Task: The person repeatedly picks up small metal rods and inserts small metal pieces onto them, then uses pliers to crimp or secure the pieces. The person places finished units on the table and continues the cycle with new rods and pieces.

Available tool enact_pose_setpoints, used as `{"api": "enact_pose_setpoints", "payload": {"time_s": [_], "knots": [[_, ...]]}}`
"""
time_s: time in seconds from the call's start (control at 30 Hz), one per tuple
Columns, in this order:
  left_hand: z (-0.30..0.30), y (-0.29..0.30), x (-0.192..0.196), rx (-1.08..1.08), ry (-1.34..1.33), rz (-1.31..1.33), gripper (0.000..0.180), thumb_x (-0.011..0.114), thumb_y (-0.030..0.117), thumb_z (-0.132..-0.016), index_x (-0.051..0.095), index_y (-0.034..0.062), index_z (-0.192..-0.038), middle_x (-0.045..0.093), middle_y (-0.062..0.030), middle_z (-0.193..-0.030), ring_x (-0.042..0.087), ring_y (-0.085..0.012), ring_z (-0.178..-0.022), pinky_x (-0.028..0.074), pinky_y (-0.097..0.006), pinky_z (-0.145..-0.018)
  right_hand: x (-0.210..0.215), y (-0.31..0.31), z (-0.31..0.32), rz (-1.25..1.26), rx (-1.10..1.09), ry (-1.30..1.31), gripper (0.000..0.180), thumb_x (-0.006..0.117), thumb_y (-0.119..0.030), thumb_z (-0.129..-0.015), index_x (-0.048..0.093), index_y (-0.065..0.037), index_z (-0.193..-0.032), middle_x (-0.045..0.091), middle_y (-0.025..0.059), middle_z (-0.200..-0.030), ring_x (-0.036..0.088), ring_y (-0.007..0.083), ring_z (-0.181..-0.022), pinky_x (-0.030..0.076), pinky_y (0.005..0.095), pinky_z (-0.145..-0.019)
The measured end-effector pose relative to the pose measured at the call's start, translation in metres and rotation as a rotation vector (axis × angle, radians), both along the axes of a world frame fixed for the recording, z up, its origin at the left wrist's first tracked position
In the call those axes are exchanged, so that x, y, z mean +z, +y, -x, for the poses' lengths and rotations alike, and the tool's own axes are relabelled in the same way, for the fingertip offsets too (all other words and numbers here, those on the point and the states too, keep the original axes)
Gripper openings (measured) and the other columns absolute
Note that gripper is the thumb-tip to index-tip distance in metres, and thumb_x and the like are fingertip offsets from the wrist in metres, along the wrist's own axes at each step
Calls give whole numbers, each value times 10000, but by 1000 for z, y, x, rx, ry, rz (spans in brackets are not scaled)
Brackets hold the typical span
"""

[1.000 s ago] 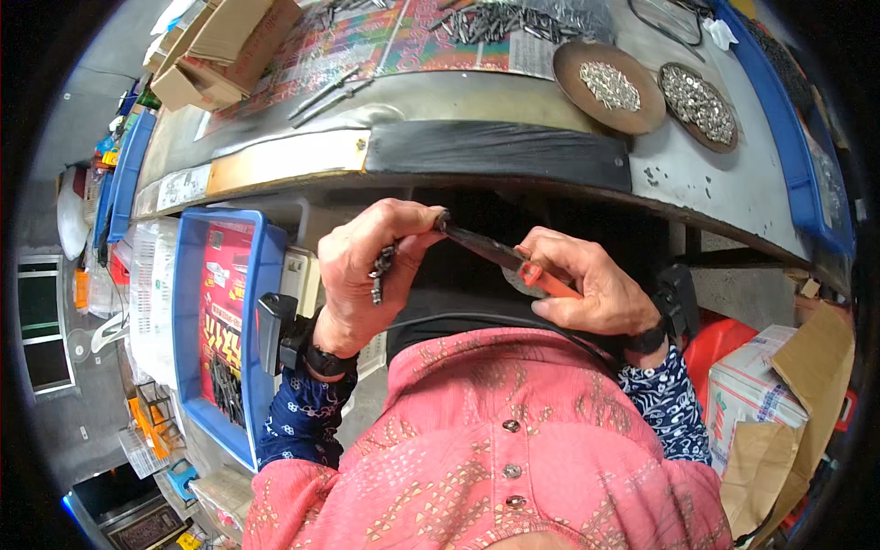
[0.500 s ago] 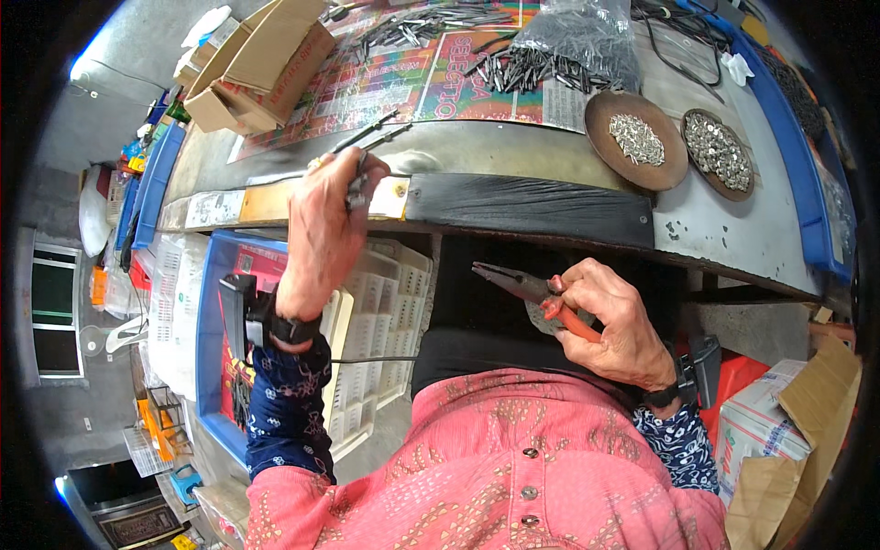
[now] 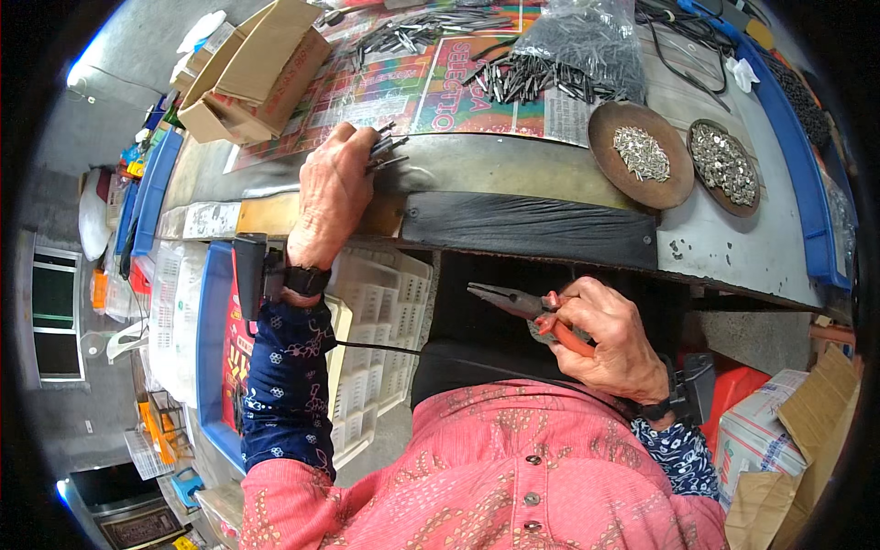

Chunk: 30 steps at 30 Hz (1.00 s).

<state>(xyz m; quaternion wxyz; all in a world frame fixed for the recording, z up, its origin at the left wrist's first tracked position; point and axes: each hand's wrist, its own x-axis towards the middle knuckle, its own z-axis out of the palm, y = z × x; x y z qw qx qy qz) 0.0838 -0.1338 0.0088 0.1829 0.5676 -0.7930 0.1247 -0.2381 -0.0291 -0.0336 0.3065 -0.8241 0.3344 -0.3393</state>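
My left hand [image 3: 332, 197] is closed around several thin dark metal pieces [image 3: 387, 154], whose tips stick out to the right of my fingers. It is over the near edge of the worktable [image 3: 495, 163]. In front of my body, my right hand [image 3: 610, 335] grips pliers [image 3: 513, 300] by their red handles. Their jaws point left, with nothing visible between them. Similar dark slender pieces lie in a pile [image 3: 431, 29] at the far middle of the table. Another heap [image 3: 532, 81] lies partly under a clear plastic bag [image 3: 591, 46].
On the table's right, a brown dish [image 3: 608, 170] holds small silvery parts; a smaller dish [image 3: 741, 203] beside it holds rounder ones. A cardboard box [image 3: 266, 78] stands at the far left. Below the table are a blue crate [image 3: 213, 339] and white plastic baskets [image 3: 385, 302].
My left hand has moved forward and turned with the dark pieces, which now reach less far ahead of it. My right hand and the pliers have shifted slightly toward me.
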Motion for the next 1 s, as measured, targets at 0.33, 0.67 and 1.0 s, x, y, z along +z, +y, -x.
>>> {"api": "enact_pose_setpoints", "payload": {"time_s": [0.33,0.67,1.0], "knots": [[10,10,4,-3,189,3,146,598,-4,-819,573,25,-960,643,-173,-877,616,-406,-818,497,-387,-678,5,2,2,111,-26,22,225,695,-4,-615,620,-31,-826,578,124,-888,595,305,-791,494,378,-695],[78,100,27,-148,1220,-475,113,625,81,-914,616,13,-1005,664,-22,-796,523,-35,-637,390,-183,-546,24,6,4,354,-166,-46,198,702,-8,-657,596,-36,-822,559,106,-879,558,274,-768,457,375,-663],[89,132,6,-271,1951,-877,72,590,70,-938,602,39,-1002,672,-124,-800,352,-24,-412,234,-184,-380,35,17,7,513,-221,156,291,698,-19,-562,567,-37,-821,535,116,-964,536,278,-851,383,396,-752]]}}
